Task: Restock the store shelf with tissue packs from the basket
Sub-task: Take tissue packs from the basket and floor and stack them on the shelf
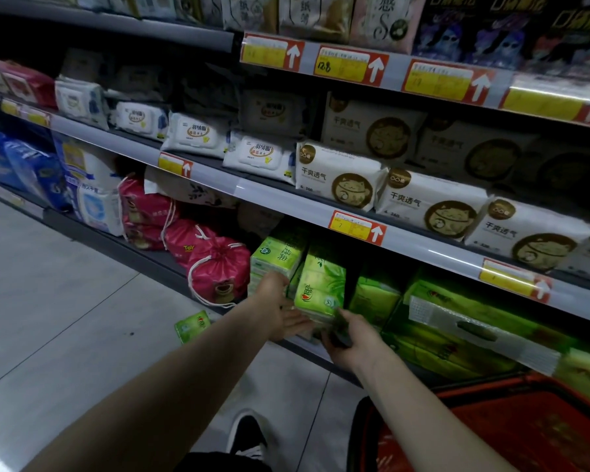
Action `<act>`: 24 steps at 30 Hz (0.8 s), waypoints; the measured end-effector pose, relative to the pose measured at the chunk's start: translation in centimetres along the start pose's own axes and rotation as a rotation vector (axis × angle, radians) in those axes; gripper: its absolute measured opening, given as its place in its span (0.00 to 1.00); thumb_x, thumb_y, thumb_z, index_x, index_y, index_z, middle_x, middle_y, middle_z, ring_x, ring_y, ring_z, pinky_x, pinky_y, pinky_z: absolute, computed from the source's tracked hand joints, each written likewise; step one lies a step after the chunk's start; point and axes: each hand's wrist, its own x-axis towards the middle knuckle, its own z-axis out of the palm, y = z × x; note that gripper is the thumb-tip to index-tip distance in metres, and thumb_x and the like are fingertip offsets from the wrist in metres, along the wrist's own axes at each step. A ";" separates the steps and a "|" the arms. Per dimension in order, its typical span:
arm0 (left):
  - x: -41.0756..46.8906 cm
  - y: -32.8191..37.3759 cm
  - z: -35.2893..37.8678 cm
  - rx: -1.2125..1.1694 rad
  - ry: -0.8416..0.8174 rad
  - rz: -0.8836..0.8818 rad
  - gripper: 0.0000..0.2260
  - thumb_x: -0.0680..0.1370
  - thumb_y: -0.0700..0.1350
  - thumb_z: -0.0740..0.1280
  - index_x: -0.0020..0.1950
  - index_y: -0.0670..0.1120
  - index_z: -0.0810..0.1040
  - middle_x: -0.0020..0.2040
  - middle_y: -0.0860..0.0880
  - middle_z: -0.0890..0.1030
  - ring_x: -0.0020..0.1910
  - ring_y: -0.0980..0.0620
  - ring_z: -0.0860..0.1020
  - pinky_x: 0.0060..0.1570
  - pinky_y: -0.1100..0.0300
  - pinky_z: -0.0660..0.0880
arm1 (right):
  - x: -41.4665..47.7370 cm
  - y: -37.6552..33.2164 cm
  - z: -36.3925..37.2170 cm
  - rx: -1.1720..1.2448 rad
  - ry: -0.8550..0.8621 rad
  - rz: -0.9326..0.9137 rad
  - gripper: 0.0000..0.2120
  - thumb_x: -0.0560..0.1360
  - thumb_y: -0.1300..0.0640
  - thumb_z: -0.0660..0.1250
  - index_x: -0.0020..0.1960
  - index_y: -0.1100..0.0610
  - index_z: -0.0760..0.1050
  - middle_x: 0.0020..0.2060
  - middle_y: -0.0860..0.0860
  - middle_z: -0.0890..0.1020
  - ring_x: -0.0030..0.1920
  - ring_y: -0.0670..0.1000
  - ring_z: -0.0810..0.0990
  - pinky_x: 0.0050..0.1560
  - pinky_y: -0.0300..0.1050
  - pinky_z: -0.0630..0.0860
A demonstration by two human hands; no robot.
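Observation:
A green tissue pack [319,291] stands upright at the front of the bottom shelf [307,345], between my two hands. My left hand [281,310] presses against its left side, palm turned to it, fingers spread under its lower edge. My right hand [349,335] grips its lower right corner. More green tissue packs [276,257] stand behind and to the left, and others [375,298] lie to the right. The red basket [511,427] sits on the floor at the lower right; what it holds is not discernible.
A small green pack [192,326] lies on the floor by the shelf base. Pink drawstring bags [218,270] crowd the bottom shelf on the left. The shelf above carries white cat-print packs [338,178] and wipes. My shoe [247,436] is below.

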 end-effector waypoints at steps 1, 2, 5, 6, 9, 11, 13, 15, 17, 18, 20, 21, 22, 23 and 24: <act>0.5 0.2 0.0 0.007 0.016 0.002 0.19 0.82 0.50 0.60 0.60 0.33 0.74 0.48 0.34 0.80 0.56 0.35 0.81 0.48 0.44 0.79 | -0.2 -0.2 0.2 0.020 -0.006 0.001 0.10 0.80 0.58 0.74 0.54 0.64 0.76 0.66 0.64 0.77 0.65 0.60 0.81 0.38 0.49 0.85; 1.1 0.3 -0.1 0.007 0.024 0.004 0.20 0.82 0.50 0.60 0.63 0.34 0.74 0.50 0.34 0.80 0.57 0.34 0.81 0.50 0.43 0.78 | -0.4 -0.4 0.4 0.037 -0.019 0.000 0.10 0.80 0.58 0.73 0.54 0.64 0.76 0.65 0.64 0.76 0.66 0.59 0.81 0.41 0.49 0.85; 2.7 0.4 -0.7 0.016 0.023 0.013 0.22 0.82 0.49 0.60 0.70 0.37 0.73 0.61 0.35 0.79 0.59 0.33 0.80 0.55 0.42 0.78 | 0.0 -0.5 0.9 0.023 -0.062 -0.025 0.08 0.81 0.58 0.72 0.54 0.63 0.78 0.56 0.61 0.77 0.54 0.56 0.81 0.48 0.46 0.82; 3.1 0.6 -0.8 0.014 0.028 0.012 0.22 0.82 0.49 0.60 0.71 0.37 0.72 0.63 0.35 0.79 0.59 0.32 0.80 0.55 0.42 0.78 | 0.2 -0.5 1.0 0.010 -0.061 -0.041 0.08 0.81 0.58 0.72 0.52 0.62 0.78 0.50 0.60 0.77 0.47 0.54 0.80 0.48 0.45 0.81; 3.7 1.5 -0.7 0.021 0.001 0.034 0.23 0.83 0.49 0.59 0.74 0.36 0.70 0.68 0.35 0.76 0.62 0.32 0.78 0.60 0.41 0.78 | 1.3 -0.3 1.1 -0.092 -0.053 -0.129 0.05 0.83 0.57 0.69 0.53 0.59 0.78 0.41 0.56 0.79 0.37 0.52 0.78 0.39 0.44 0.77; 4.0 1.8 -0.2 0.035 -0.017 0.042 0.25 0.83 0.50 0.58 0.77 0.37 0.68 0.72 0.36 0.74 0.66 0.32 0.77 0.64 0.40 0.76 | 1.9 0.0 1.2 -0.168 -0.037 -0.208 0.03 0.83 0.57 0.68 0.55 0.55 0.79 0.48 0.56 0.84 0.43 0.53 0.82 0.39 0.44 0.76; 4.4 1.8 0.3 0.039 -0.029 0.059 0.25 0.84 0.50 0.57 0.78 0.38 0.66 0.74 0.37 0.72 0.66 0.33 0.76 0.66 0.40 0.76 | 2.5 0.2 1.3 -0.241 -0.030 -0.269 0.07 0.83 0.57 0.68 0.60 0.55 0.79 0.56 0.56 0.85 0.51 0.53 0.83 0.42 0.46 0.76; 5.1 1.9 0.6 0.026 -0.028 0.089 0.26 0.84 0.50 0.56 0.78 0.37 0.66 0.74 0.38 0.72 0.66 0.33 0.76 0.65 0.40 0.76 | 2.8 0.1 1.6 -0.266 -0.044 -0.308 0.14 0.83 0.57 0.68 0.68 0.56 0.78 0.60 0.55 0.84 0.57 0.53 0.83 0.45 0.45 0.76; 5.7 2.2 0.7 -0.007 -0.033 0.111 0.26 0.83 0.52 0.56 0.78 0.38 0.66 0.74 0.39 0.72 0.66 0.33 0.76 0.64 0.39 0.77 | 3.0 0.0 2.0 -0.285 -0.075 -0.320 0.19 0.83 0.56 0.68 0.74 0.55 0.75 0.65 0.53 0.83 0.63 0.54 0.81 0.48 0.45 0.77; 5.9 2.2 0.8 -0.024 -0.034 0.119 0.27 0.83 0.52 0.56 0.78 0.38 0.66 0.75 0.40 0.72 0.66 0.33 0.76 0.63 0.38 0.77 | 3.1 -0.1 2.2 -0.297 -0.087 -0.320 0.20 0.83 0.55 0.68 0.75 0.55 0.74 0.66 0.52 0.82 0.65 0.54 0.81 0.49 0.46 0.78; 6.1 2.5 1.1 -0.055 -0.041 0.126 0.28 0.83 0.54 0.56 0.78 0.39 0.66 0.75 0.41 0.71 0.66 0.33 0.76 0.60 0.39 0.78 | 3.3 -0.2 2.7 -0.327 -0.103 -0.315 0.19 0.83 0.52 0.68 0.74 0.53 0.75 0.68 0.51 0.81 0.67 0.54 0.79 0.50 0.47 0.79; 6.1 2.6 1.2 -0.067 -0.045 0.130 0.28 0.83 0.54 0.56 0.78 0.39 0.65 0.76 0.41 0.71 0.67 0.33 0.76 0.60 0.38 0.79 | 3.4 -0.3 2.9 -0.344 -0.103 -0.317 0.19 0.83 0.51 0.69 0.73 0.52 0.75 0.68 0.50 0.81 0.67 0.54 0.79 0.51 0.48 0.79; 6.1 2.6 1.3 -0.072 -0.048 0.133 0.28 0.83 0.54 0.57 0.79 0.39 0.65 0.76 0.41 0.70 0.67 0.33 0.75 0.60 0.38 0.78 | 3.5 -0.3 3.1 -0.357 -0.099 -0.320 0.19 0.83 0.49 0.69 0.73 0.51 0.75 0.68 0.50 0.81 0.67 0.54 0.79 0.51 0.48 0.80; 6.1 2.7 1.5 -0.071 -0.052 0.133 0.28 0.83 0.54 0.56 0.79 0.39 0.65 0.77 0.42 0.70 0.68 0.33 0.75 0.61 0.38 0.78 | 3.5 -0.4 3.2 -0.367 -0.096 -0.322 0.19 0.82 0.48 0.70 0.72 0.50 0.76 0.67 0.49 0.81 0.67 0.54 0.79 0.51 0.48 0.80; 6.1 2.8 1.6 -0.067 -0.053 0.130 0.28 0.82 0.54 0.57 0.79 0.40 0.65 0.77 0.42 0.70 0.68 0.34 0.75 0.60 0.38 0.78 | 3.5 -0.5 3.3 -0.374 -0.094 -0.321 0.19 0.82 0.47 0.70 0.71 0.49 0.76 0.67 0.49 0.81 0.66 0.54 0.79 0.50 0.48 0.80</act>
